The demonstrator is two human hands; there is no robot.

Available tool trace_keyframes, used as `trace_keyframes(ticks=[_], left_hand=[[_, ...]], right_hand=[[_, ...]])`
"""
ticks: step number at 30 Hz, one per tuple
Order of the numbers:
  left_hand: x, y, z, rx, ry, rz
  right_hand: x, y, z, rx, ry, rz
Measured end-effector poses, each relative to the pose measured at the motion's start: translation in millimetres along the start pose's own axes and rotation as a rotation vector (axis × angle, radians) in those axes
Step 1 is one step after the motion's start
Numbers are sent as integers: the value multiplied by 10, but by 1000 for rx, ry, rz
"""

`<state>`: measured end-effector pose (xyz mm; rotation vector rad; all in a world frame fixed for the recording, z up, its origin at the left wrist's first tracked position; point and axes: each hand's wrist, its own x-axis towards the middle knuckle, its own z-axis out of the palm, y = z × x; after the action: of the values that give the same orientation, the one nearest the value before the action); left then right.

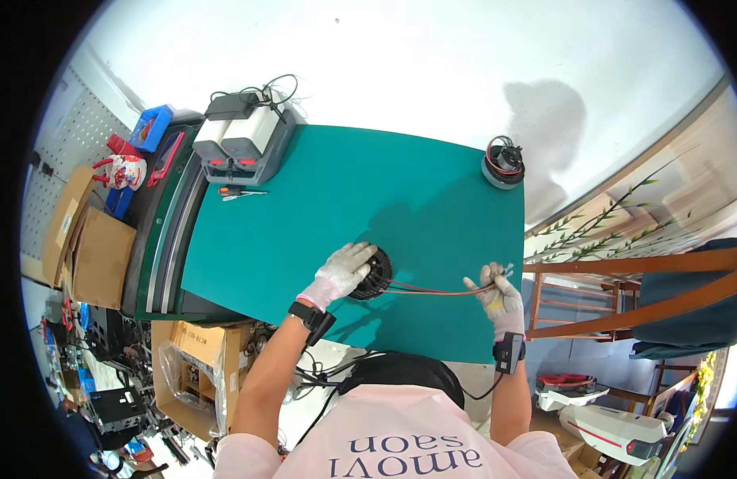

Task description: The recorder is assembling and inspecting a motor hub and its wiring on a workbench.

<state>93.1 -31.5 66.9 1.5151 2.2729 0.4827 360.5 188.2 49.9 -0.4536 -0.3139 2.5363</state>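
Observation:
My left hand (pixel 343 273), in a white work glove, grips the left side of a black round ribbed part (pixel 373 276) that looks like a small motor. It lies near the middle of the green table (pixel 320 207). Thin red and dark wires (pixel 432 290) run from it to the right, stretched nearly straight. At their far end my gloved right hand (pixel 497 295) pinches them between its fingers. A small pale tip (pixel 509 270) shows just above those fingers; what it is I cannot make out.
A similar round part with coiled wires (pixel 504 166) stands at the table's far right corner. Two white-and-grey box-shaped units (pixel 242 137) sit in a grey tray at the far left, with a screwdriver (pixel 234 191) before them. A wooden chair (pixel 624 295) stands right of the table.

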Motion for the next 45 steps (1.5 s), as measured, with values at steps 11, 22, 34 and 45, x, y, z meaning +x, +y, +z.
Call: trace_keyframes(ticks=[11, 22, 34, 45], left_hand=[[-7, 217, 281, -66, 261, -192], [-5, 276, 548, -63, 461, -324], [-11, 294, 535, -74, 434, -365], [28, 304, 557, -71, 389, -409]], right_hand=[[95, 189, -696, 61, 615, -147], [260, -309, -674, -362, 517, 22], [439, -43, -47, -1467, -15, -173], [648, 1290, 151, -537, 98, 906]])
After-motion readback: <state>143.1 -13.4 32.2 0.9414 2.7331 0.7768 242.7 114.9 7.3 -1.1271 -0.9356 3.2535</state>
